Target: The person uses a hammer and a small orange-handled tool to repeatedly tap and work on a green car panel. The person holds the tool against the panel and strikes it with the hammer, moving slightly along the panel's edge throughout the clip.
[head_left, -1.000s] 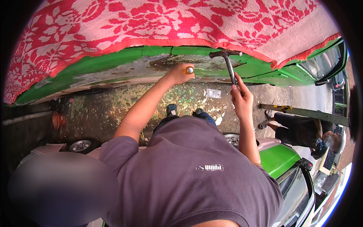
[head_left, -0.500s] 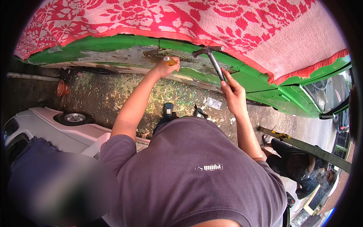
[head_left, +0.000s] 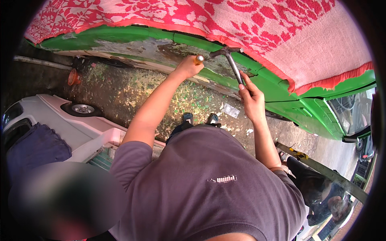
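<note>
My left hand [head_left: 188,67] is closed around an amber-handled tool [head_left: 199,60] with a round metal cap on its end. Its working tip is hidden behind my hand, against the scraped side of a green vehicle [head_left: 132,48]. Bare metal and rusty brown patches show there through the paint. In my right hand [head_left: 253,102] is a claw hammer [head_left: 234,66], gripped on its metal shaft with the thumb and fingers. The hammer head sits to the right of the capped handle, apart from it, close to the cloth's edge.
A red-and-pink floral towel [head_left: 277,24] covers the vehicle's top. Paint flakes litter the ground [head_left: 136,96] around my feet. Behind me at left stands a pale vehicle [head_left: 96,124] with dark cloth [head_left: 38,148]. A post [head_left: 333,174] and another person [head_left: 309,184] are at lower right.
The whole view has shifted a little. My left hand appears farther right and nearer the hammer head, the amber handle seen more end-on. Both hands keep their hold.
</note>
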